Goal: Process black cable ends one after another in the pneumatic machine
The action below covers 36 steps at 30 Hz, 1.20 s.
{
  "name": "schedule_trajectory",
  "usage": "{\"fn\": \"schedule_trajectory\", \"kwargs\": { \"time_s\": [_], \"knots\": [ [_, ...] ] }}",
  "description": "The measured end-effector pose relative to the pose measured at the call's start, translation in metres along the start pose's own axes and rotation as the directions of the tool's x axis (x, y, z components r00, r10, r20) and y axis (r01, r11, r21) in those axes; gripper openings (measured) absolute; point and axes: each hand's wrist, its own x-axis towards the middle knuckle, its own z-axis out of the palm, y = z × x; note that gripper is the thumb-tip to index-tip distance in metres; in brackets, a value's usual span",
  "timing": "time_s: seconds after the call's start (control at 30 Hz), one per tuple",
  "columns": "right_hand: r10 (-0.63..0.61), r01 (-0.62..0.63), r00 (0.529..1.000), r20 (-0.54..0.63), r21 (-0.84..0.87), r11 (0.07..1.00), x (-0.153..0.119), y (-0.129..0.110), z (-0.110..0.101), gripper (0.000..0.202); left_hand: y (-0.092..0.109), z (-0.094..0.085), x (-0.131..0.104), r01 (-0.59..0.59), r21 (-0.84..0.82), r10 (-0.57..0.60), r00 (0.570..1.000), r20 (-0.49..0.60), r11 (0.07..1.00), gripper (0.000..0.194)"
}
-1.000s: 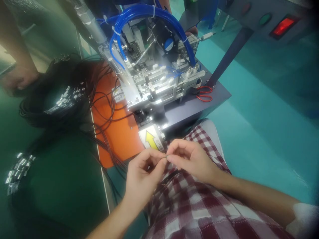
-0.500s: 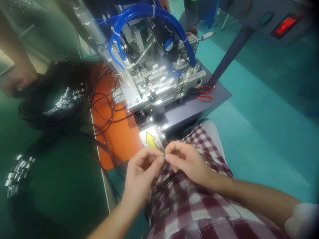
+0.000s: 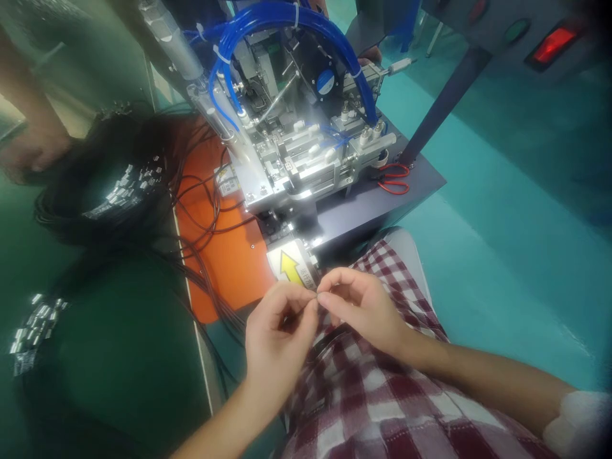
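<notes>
My left hand (image 3: 280, 331) and my right hand (image 3: 366, 309) meet fingertip to fingertip above my checkered apron (image 3: 363, 395). Each hand is closed in a pinch. Something tiny is between the fingertips, too small to make out. A white label with a yellow arrow (image 3: 290, 268) lies just beyond them, on the near end of the machine (image 3: 320, 172). Black cables (image 3: 210, 280) run beside my left hand, over the orange plate (image 3: 229, 274).
Bundled black cables with shiny metal ends (image 3: 119, 194) lie on the green table (image 3: 129, 357). Another person's hand (image 3: 36, 153) rests at the far left. Red-handled scissors (image 3: 396, 178) lie on the machine's base. A red-lit switch (image 3: 554, 44) is at upper right.
My left hand has turned a little and shifted slightly right, its fingertips still against those of my right hand. My right hand has hardly moved.
</notes>
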Motion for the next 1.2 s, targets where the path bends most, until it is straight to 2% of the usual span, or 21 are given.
{"fn": "schedule_trajectory", "kwargs": {
  "time_s": [0.07,0.13,0.23,0.33,0.4,0.43,0.5,0.53,0.57,0.6,0.67,0.7,0.77,0.83,0.9,0.97,1.1,1.17,1.2],
  "knots": [
    [-0.002,0.002,1.000,0.007,0.014,1.000,0.001,0.000,0.001,0.005,0.000,0.001,-0.002,-0.045,0.044,0.046,0.999,-0.020,0.998,0.002],
    [0.003,-0.004,1.000,0.027,0.037,0.999,0.001,0.001,0.002,0.005,-0.001,0.002,-0.002,-0.025,0.011,0.025,1.000,-0.019,1.000,0.002],
    [0.024,-0.029,0.998,0.053,0.092,0.995,0.001,0.004,0.005,0.008,-0.003,0.001,0.001,0.095,-0.131,-0.093,0.995,0.023,0.987,0.008],
    [0.000,-0.005,0.999,0.054,0.088,0.996,0.000,0.009,0.007,0.010,-0.005,-0.002,0.006,0.245,-0.266,-0.232,0.970,0.079,0.932,0.013],
    [-0.146,0.146,0.989,0.016,-0.043,0.988,-0.001,0.010,0.006,0.008,-0.004,-0.006,0.009,0.335,-0.302,-0.304,0.942,0.144,0.893,0.016],
    [-0.266,0.264,0.964,0.008,-0.152,0.952,-0.001,0.010,0.004,0.008,-0.002,-0.008,0.010,0.367,-0.290,-0.327,0.928,0.178,0.884,0.017],
    [-0.497,0.480,0.866,0.055,-0.366,0.797,-0.001,0.008,0.001,0.009,0.002,-0.010,0.010,0.368,-0.211,-0.329,0.923,0.200,0.906,0.017],
    [-0.554,0.535,0.827,0.094,-0.433,0.726,0.000,0.006,-0.001,0.009,0.004,-0.011,0.010,0.328,-0.153,-0.300,0.937,0.181,0.932,0.016],
    [-0.559,0.543,0.821,0.114,-0.458,0.704,0.000,0.005,-0.001,0.010,0.006,-0.011,0.009,0.261,-0.087,-0.247,0.958,0.146,0.961,0.015],
    [-0.512,0.500,0.853,0.103,-0.443,0.744,0.001,0.003,-0.001,0.010,0.007,-0.011,0.008,0.181,-0.022,-0.178,0.979,0.102,0.983,0.013],
    [-0.281,0.286,0.958,0.061,-0.293,0.912,0.002,0.001,0.001,0.010,0.007,-0.009,0.007,0.068,0.050,-0.070,0.996,0.051,0.996,0.012],
    [-0.132,0.141,0.990,0.057,-0.180,0.974,0.003,0.001,0.002,0.011,0.006,-0.008,0.008,0.073,0.033,-0.075,0.996,0.056,0.997,0.012],
    [0.096,-0.098,0.991,0.096,0.016,0.995,0.005,0.001,0.003,0.014,0.004,-0.006,0.010,0.210,-0.088,-0.199,0.973,0.119,0.974,0.015],
    [0.165,-0.178,0.977,0.133,0.093,0.980,0.007,0.001,0.001,0.017,0.002,-0.007,0.015,0.386,-0.230,-0.343,0.916,0.207,0.893,0.020],
    [0.132,-0.145,0.981,0.141,0.089,0.985,0.010,0.001,-0.003,0.020,0.002,-0.009,0.020,0.462,-0.318,-0.401,0.884,0.239,0.828,0.024],
    [0.062,-0.066,0.991,0.115,0.036,0.997,0.013,-0.001,-0.008,0.022,0.004,-0.011,0.024,0.465,-0.353,-0.403,0.884,0.237,0.812,0.025],
    [-0.083,0.090,0.995,0.045,-0.177,0.980,0.015,-0.006,-0.009,0.014,0.009,-0.009,0.027,0.447,-0.322,-0.392,0.893,0.221,0.835,0.027],
    [-0.180,0.190,0.982,0.061,-0.306,0.933,0.014,-0.008,-0.007,0.009,0.011,-0.007,0.025,0.449,-0.279,-0.409,0.892,0.190,0.849,0.030],
    [-0.242,0.247,0.968,0.062,-0.375,0.894,0.014,-0.009,-0.006,0.013,0.012,-0.005,0.024,0.440,-0.246,-0.407,0.896,0.176,0.863,0.031]
  ]
}}
